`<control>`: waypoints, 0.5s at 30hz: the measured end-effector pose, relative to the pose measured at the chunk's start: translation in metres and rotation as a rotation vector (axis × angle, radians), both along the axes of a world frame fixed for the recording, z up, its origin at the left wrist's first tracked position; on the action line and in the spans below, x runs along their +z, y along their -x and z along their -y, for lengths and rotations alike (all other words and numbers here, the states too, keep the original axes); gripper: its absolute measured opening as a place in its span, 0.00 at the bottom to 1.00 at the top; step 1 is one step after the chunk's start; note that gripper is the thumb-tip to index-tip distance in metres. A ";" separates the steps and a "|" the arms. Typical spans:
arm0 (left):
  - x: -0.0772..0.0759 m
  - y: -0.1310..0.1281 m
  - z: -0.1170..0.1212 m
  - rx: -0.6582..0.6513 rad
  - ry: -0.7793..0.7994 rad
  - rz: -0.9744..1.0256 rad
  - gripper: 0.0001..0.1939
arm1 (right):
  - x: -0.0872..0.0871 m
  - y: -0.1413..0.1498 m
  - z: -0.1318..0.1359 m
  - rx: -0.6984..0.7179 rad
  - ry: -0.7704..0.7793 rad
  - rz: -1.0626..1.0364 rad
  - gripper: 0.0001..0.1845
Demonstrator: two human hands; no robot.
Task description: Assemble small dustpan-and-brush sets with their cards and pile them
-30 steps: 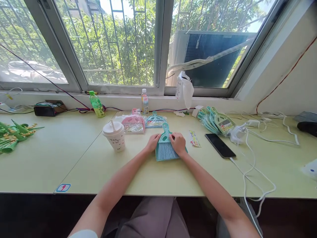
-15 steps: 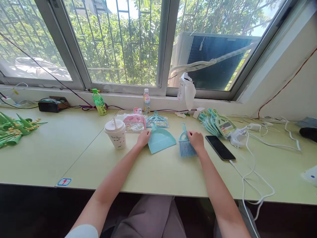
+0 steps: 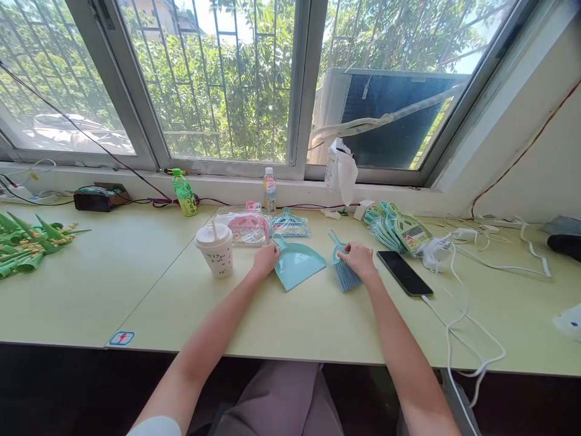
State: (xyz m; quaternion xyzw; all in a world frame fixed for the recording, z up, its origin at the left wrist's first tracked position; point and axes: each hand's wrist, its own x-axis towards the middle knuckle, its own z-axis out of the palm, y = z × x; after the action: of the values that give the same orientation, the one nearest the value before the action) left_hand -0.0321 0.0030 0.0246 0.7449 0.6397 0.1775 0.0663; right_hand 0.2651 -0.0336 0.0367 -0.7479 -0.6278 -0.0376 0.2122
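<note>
A small teal dustpan (image 3: pixel 297 265) lies flat on the pale green table (image 3: pixel 295 315), its handle pointing to the far left. My left hand (image 3: pixel 265 260) rests at its left edge, fingers curled against the handle. To the right lies a small teal brush (image 3: pixel 344 272) with blue bristles. My right hand (image 3: pixel 361 261) lies over the brush's right side, fingers closed around it. The two pieces lie apart, a short gap between them.
A white lidded cup (image 3: pixel 215 249) with a straw stands left of my left hand. Packaged pink (image 3: pixel 247 227) and teal (image 3: pixel 289 224) sets lie behind. A stack of green sets (image 3: pixel 399 227), a black phone (image 3: pixel 403 272) and white cables (image 3: pixel 463 315) lie to the right. Two bottles (image 3: pixel 184 192) stand by the window.
A second ago the brush sat nested on the dustpan under both hands. The hands pulled them apart: dustpan to the left, brush to the right. Since then little has moved.
</note>
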 end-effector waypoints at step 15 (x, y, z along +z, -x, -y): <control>-0.005 -0.019 0.018 -0.731 -0.396 -0.117 0.17 | -0.004 0.065 0.014 0.526 0.012 0.107 0.09</control>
State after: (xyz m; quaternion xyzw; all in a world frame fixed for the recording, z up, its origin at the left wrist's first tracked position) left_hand -0.0130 -0.0148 0.0198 0.9301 0.2893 0.2191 -0.0560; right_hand 0.2003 -0.0480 0.0324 -0.5574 -0.8111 -0.0171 0.1766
